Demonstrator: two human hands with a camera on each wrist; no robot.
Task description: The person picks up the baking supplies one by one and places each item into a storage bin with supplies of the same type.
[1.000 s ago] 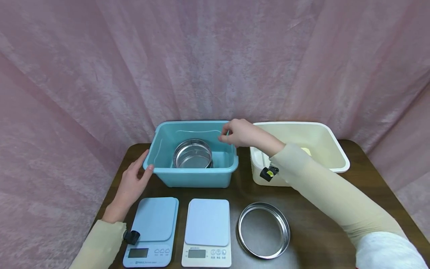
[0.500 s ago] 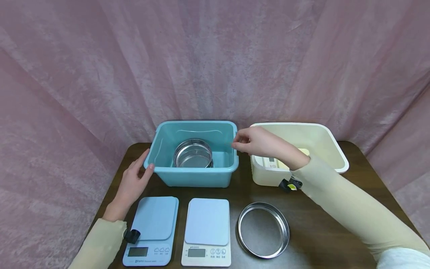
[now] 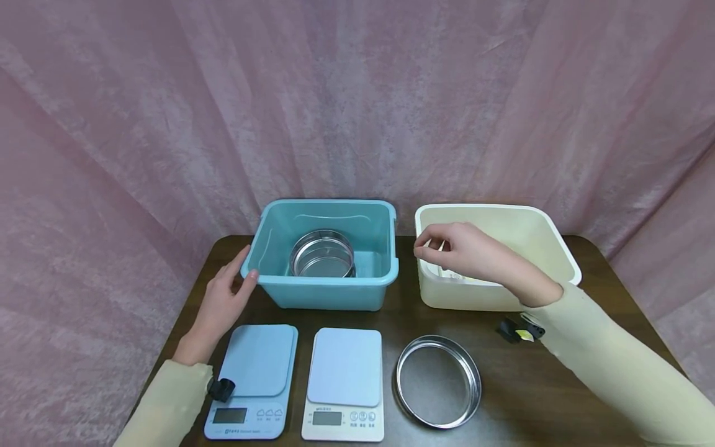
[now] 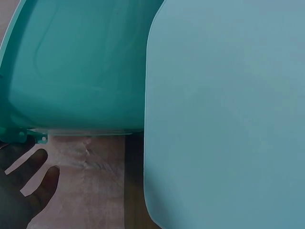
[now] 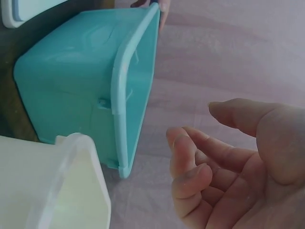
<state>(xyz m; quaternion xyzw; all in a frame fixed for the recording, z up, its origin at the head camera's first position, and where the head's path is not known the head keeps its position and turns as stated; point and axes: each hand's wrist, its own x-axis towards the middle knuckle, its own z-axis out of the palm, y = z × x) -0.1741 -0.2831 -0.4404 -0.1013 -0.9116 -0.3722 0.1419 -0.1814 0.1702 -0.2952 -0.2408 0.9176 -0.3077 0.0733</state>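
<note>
My left hand (image 3: 219, 304) touches the left front rim of the blue plastic bin (image 3: 329, 297) with spread fingers. Inside that bin sit round metal sieves (image 3: 322, 254), apparently stacked. My right hand (image 3: 466, 251) hovers over the left end of the cream plastic bin (image 3: 463, 298), its fingers loosely bent and nothing between them. The right wrist view shows this same right hand (image 5: 228, 167) with thumb and fingertips apart. Part of a white item with printed marks (image 3: 447, 273) shows inside the cream bin, mostly covered by the hand.
In front of the blue bin lie a light blue kitchen scale (image 3: 257, 366) and a white kitchen scale (image 3: 345, 372). Another round metal sieve (image 3: 438, 382) lies on the dark wooden table (image 3: 530, 385) to their right. Behind the bins hangs a pink curtain (image 3: 357, 112).
My right hand has moved right, from above the blue bin's right rim to over the cream bin. The left hand stays at the blue bin's rim.
</note>
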